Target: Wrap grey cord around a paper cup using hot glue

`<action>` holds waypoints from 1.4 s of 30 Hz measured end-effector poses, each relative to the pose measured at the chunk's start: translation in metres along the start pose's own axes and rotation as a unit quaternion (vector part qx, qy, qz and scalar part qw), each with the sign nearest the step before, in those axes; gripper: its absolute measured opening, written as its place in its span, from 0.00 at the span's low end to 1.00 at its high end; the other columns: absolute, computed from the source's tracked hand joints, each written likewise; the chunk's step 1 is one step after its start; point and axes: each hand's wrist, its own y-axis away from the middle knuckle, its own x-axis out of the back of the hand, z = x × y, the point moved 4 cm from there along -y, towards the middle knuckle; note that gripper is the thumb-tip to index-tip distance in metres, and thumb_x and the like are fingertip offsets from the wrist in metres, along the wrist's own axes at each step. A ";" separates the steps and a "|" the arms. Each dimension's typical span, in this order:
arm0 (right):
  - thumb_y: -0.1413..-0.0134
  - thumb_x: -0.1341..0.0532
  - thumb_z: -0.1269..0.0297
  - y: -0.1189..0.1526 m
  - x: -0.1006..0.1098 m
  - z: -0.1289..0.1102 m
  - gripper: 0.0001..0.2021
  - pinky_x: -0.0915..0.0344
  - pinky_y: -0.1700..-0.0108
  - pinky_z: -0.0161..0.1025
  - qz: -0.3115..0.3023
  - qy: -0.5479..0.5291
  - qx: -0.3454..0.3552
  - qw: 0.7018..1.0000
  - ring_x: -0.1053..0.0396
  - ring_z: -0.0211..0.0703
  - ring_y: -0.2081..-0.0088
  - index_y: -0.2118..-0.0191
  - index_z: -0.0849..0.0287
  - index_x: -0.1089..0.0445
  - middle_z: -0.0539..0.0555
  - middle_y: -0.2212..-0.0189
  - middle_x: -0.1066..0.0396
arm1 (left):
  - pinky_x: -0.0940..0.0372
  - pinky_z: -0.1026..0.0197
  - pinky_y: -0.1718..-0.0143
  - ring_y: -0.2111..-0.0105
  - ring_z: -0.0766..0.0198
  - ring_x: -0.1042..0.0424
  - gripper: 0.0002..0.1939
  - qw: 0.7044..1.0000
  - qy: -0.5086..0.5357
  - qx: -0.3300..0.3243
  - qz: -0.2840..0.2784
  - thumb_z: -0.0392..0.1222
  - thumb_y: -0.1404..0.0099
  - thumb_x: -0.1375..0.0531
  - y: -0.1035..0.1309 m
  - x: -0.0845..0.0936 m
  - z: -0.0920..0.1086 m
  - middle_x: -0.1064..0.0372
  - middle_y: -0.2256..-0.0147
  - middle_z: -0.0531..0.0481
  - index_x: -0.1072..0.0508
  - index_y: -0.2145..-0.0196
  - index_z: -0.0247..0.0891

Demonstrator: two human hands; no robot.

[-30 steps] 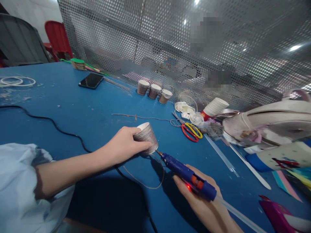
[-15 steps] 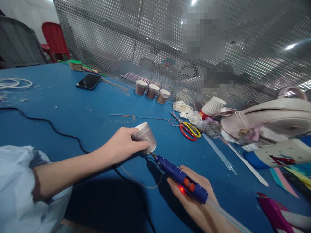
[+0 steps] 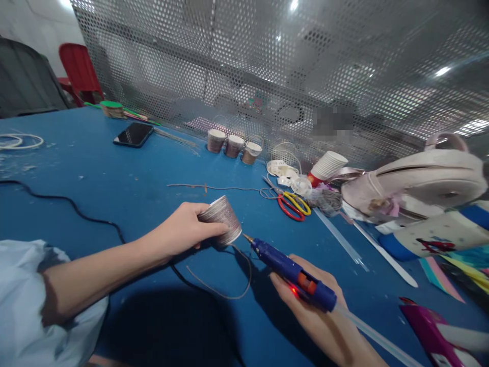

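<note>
My left hand (image 3: 193,227) is closed around a small paper cup (image 3: 225,219) wound with grey-brown cord, held tilted above the table. From the cup's lower rim a loose tail of cord (image 3: 249,278) curves down over the tabletop. My right hand (image 3: 309,300) grips a dark blue hot glue gun (image 3: 286,265), its red light glowing and a clear glue stick (image 3: 374,331) coming out of the back. The gun's metal tip points at the cup's rim, with a small gap between them. Part of the right hand is hidden behind the gun.
Three cord-wrapped cups (image 3: 234,146) stand by the perforated metal screen (image 3: 244,66). Scissors (image 3: 294,205), stacked paper cups (image 3: 329,167), glue sticks (image 3: 340,237) and a pale bag (image 3: 412,183) lie to the right. A phone (image 3: 133,134) and a black cable (image 3: 72,204) are left.
The glue gun's tip has drawn back from the cup's rim, down and to the right. My left hand still holds the cup, slightly turned. The whole view has shifted a little.
</note>
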 end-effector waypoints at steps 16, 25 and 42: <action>0.45 0.43 0.60 0.000 -0.003 0.003 0.16 0.45 0.78 0.31 -0.030 -0.045 -0.006 0.999 0.45 0.32 0.82 0.80 0.56 0.46 0.45 0.83 0.45 | 0.52 0.70 0.84 0.84 0.74 0.46 0.11 0.999 -0.018 -0.037 -0.017 0.47 0.46 0.37 -0.003 0.002 -0.006 0.43 0.84 0.59 0.29 0.74 0.35; 0.47 0.43 0.58 -0.001 -0.002 0.010 0.14 0.45 0.77 0.32 -0.048 -0.093 -0.085 0.991 0.46 0.34 0.80 0.78 0.58 0.41 0.46 0.82 0.44 | 0.51 0.70 0.84 0.84 0.74 0.46 0.10 0.999 -0.008 -0.043 -0.026 0.45 0.47 0.37 -0.003 0.003 -0.004 0.43 0.84 0.59 0.29 0.74 0.35; 0.44 0.45 0.67 0.006 -0.010 -0.001 0.06 0.44 0.77 0.32 -0.008 -0.005 0.123 0.992 0.41 0.33 0.80 0.72 0.59 0.37 0.49 0.78 0.39 | 0.37 0.61 0.65 0.63 0.59 0.31 0.13 0.972 -0.098 -0.180 0.115 0.47 0.45 0.39 0.009 0.001 0.005 0.28 0.64 0.48 0.26 0.65 0.36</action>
